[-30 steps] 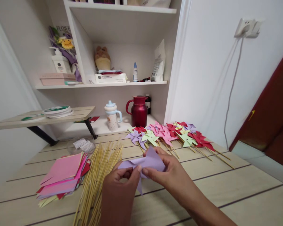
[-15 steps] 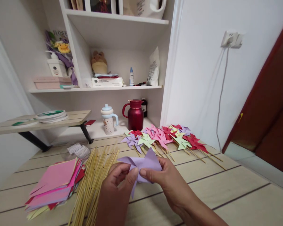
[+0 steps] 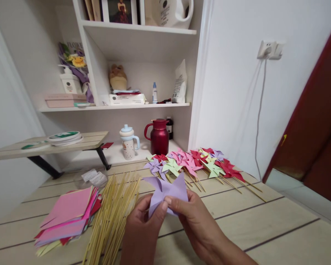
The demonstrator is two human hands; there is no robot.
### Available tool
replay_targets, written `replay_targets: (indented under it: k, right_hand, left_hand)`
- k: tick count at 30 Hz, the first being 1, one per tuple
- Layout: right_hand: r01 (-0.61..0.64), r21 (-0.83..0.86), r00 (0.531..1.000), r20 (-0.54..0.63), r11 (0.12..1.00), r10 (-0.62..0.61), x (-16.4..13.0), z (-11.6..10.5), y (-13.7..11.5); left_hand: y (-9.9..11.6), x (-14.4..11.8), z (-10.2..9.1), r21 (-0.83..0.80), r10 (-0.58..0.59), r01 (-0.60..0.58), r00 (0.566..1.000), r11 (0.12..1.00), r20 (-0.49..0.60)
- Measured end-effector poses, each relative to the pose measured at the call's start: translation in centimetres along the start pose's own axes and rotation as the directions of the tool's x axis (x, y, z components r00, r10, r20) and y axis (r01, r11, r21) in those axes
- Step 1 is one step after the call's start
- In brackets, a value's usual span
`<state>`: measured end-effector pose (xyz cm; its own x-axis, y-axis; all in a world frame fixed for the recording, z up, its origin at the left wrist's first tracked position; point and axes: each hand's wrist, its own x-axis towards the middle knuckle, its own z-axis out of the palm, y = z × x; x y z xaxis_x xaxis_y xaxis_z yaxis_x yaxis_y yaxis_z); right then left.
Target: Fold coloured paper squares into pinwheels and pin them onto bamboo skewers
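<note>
A lavender paper pinwheel (image 3: 168, 189) is held above the table between both my hands. My left hand (image 3: 147, 217) pinches its lower left part, thumb pressed near the middle. My right hand (image 3: 191, 213) grips its right side, and that thumb also lies close to the centre, beside the left one. Two upper points of the paper stand up. The fingers behind the paper are hidden. Left of my hands lie a bundle of thin wooden sticks (image 3: 113, 213) and a stack of coloured paper sheets (image 3: 68, 209).
Several finished pinwheels on sticks (image 3: 190, 162) lie at the back right of the table. Behind them stand a red jug (image 3: 159, 138) and a cup with a blue lid (image 3: 128, 143). A small raised stand (image 3: 96, 138) is at the left, near a clear container (image 3: 95, 177).
My left thumb has moved right towards the centre of the lavender paper. The lower left flap, earlier pointing down, now lies under the left hand's hold. The view has shifted slightly.
</note>
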<state>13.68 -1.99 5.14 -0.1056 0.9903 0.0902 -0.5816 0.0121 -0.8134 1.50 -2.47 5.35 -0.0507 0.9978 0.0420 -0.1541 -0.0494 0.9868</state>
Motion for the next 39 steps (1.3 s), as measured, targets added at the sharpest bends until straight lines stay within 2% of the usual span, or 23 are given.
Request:
replay_targets:
  k: [4,10,16,20,23,25,28,30,33,35,37,39]
  right_hand:
    - [-0.017,-0.013,0.999,-0.042,1.000,0.016,-0.2,0.1,0.2]
    - [-0.019,-0.044,0.997,-0.074,0.999,0.016,-0.3,0.2,0.6]
    - [-0.027,-0.068,0.996,-0.092,0.997,0.021,-0.4,0.1,0.9]
    - [-0.032,-0.067,0.997,-0.068,0.997,0.027,-0.4,0.1,1.0]
    - [-0.045,-0.095,0.996,-0.086,0.994,0.037,-0.4,0.1,1.2]
    - [-0.054,-0.139,0.993,-0.111,0.989,0.038,-0.4,0.1,1.3]
    - [-0.061,-0.200,0.996,-0.081,0.978,0.046,-0.3,-0.2,1.0]
    - [-0.019,-0.228,0.998,-0.059,0.973,0.005,0.0,-0.6,0.6]
    - [0.126,-0.314,0.987,-0.055,0.941,-0.151,0.9,-1.7,-0.2]
    - [0.218,-0.401,0.968,-0.027,0.890,-0.249,1.6,-2.6,-0.6]
    - [0.370,-0.502,0.919,0.072,0.782,-0.388,2.0,-3.3,-0.9]
    - [0.543,-0.577,0.826,0.236,0.610,-0.512,2.1,-3.7,-1.2]
  left_hand:
    - [0.3,-0.3,0.1,0.012,-0.010,0.011,0.999,1.000,-0.037]
    - [0.6,-0.8,-0.1,-0.079,-0.056,0.054,0.998,0.995,-0.026]
    - [0.1,-0.8,-0.7,-0.028,-0.069,0.068,0.996,0.997,-0.053]
    - [0.2,-0.8,-0.8,-0.043,-0.112,0.112,0.994,0.993,-0.001]
    - [0.3,-0.6,-1.0,-0.033,-0.092,0.093,0.994,0.995,0.051]
    - [0.2,-0.5,-1.1,-0.034,-0.100,0.101,0.994,0.994,0.044]
    - [0.1,-0.3,-1.4,-0.087,-0.170,0.173,0.985,0.981,0.036]
    - [0.2,-0.1,-1.6,-0.154,-0.179,0.184,0.983,0.971,0.045]
    - [0.6,0.4,-2.1,-0.192,-0.161,0.164,0.987,0.968,0.029]
    - [0.9,0.8,-2.7,-0.204,-0.162,0.162,0.987,0.965,0.018]
    - [1.1,1.2,-3.3,-0.248,-0.165,0.164,0.986,0.955,0.017]
    - [1.2,1.5,-4.0,-0.282,-0.172,0.173,0.985,0.944,0.028]
